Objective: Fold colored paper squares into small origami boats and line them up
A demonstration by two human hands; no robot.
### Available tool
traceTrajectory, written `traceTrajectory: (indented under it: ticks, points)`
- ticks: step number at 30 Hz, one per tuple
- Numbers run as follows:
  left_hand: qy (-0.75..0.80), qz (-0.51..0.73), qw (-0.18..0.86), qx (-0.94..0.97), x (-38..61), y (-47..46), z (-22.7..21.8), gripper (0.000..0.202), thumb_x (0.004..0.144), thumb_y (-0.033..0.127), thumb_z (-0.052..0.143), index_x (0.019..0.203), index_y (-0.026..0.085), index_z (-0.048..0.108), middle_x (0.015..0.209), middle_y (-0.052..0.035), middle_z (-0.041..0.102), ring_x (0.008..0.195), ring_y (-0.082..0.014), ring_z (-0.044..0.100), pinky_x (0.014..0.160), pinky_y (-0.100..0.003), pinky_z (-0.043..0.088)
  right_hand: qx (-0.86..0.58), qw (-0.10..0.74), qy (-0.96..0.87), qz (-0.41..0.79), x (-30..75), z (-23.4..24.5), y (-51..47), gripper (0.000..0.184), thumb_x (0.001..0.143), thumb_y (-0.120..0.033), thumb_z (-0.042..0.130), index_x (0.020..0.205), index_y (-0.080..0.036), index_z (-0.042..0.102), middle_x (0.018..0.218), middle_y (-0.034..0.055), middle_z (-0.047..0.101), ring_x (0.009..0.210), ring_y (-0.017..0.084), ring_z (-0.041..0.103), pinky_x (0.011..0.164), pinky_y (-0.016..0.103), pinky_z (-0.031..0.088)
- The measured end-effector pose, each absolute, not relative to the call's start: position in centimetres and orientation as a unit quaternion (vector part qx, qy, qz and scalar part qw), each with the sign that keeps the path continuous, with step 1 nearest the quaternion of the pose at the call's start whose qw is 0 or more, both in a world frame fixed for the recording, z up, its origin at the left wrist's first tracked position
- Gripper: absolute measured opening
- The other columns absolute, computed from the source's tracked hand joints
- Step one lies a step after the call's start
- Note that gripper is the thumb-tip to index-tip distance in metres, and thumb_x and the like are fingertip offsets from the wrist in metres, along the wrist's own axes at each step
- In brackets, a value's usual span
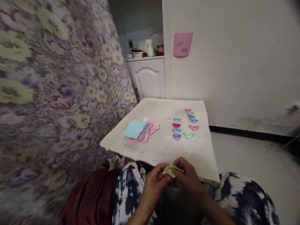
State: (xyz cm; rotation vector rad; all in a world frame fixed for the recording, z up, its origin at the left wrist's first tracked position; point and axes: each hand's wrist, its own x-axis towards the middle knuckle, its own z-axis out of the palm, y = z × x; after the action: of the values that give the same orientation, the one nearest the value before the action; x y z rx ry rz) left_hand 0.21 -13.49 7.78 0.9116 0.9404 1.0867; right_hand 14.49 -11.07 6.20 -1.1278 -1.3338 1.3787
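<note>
Between my two hands, just off the near edge of the table, is a small yellow folded paper boat [170,170]. My left hand [157,178] pinches its left end between thumb and fingers. At its right end, my right hand [186,172] grips it too, the thumb pressed on the inner folds. Beyond my hands, several small folded paper boats [177,131] in blue, purple and magenta stand in a column on the table. A second group to its right includes a green paper boat [188,135] and a pink paper boat [193,127].
A stack of coloured paper sheets [134,128], light blue on top, lies on the left of the cream-covered table [161,150]. Floral curtain [70,78] hangs along the left. Behind are a white cabinet [150,78] and a wall with a pink note [182,44].
</note>
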Motion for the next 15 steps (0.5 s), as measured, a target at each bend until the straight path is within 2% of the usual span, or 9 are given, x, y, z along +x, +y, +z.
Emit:
traceTrajectory:
  ticks: [4, 7, 10, 15]
  points:
    - [0.449, 0.481, 0.647, 0.385, 0.2, -13.3, 7.1, 0.024, 0.071, 0.024, 0.070, 0.092, 0.015, 0.064, 0.072, -0.0014, 0.068, 0.066, -0.0147, 0.062, 0.066, -0.025, 0.046, -0.522, 0.430, -0.600, 0.426, 14.4, 6.4, -11.3, 0.010, 0.074, -0.021, 0.053, 0.084, -0.019, 0.053, 0.077, 0.0012, 0.061, 0.067, 0.016, 0.057, 0.058, 0.025, 0.044]
    - [0.434, 0.489, 0.667, 0.358, 0.4, -13.5, 6.8, 0.028, 0.070, 0.028, 0.070, 0.095, 0.016, 0.063, 0.085, -0.0052, 0.069, 0.074, -0.0178, 0.063, 0.070, -0.028, 0.048, -0.535, 0.419, -0.634, 0.370, 14.3, 6.7, -11.4, 0.014, 0.074, -0.017, 0.051, 0.088, -0.020, 0.054, 0.081, 0.0019, 0.061, 0.067, 0.016, 0.057, 0.058, 0.025, 0.044]
    - [0.410, 0.509, 0.670, 0.353, 0.8, -13.6, 6.3, 0.041, 0.068, 0.031, 0.072, 0.104, 0.017, 0.061, 0.093, -0.0073, 0.068, 0.082, -0.0200, 0.063, 0.076, -0.030, 0.047, -0.527, 0.406, -0.667, 0.336, 14.1, 6.6, -11.4, 0.016, 0.074, -0.014, 0.049, 0.087, -0.020, 0.056, 0.078, 0.0014, 0.061, 0.064, 0.015, 0.055, 0.059, 0.025, 0.044]
    - [0.479, 0.504, 0.631, 0.345, 0.9, -13.3, 6.0, 0.043, 0.065, 0.032, 0.073, 0.102, 0.016, 0.056, 0.075, -0.0027, 0.067, 0.067, -0.0181, 0.063, 0.065, -0.029, 0.049, -0.543, 0.375, -0.685, 0.309, 13.7, 6.3, -11.5, 0.033, 0.070, -0.011, 0.049, 0.100, -0.022, 0.057, 0.081, 0.0002, 0.061, 0.061, 0.014, 0.056, 0.058, 0.025, 0.043]
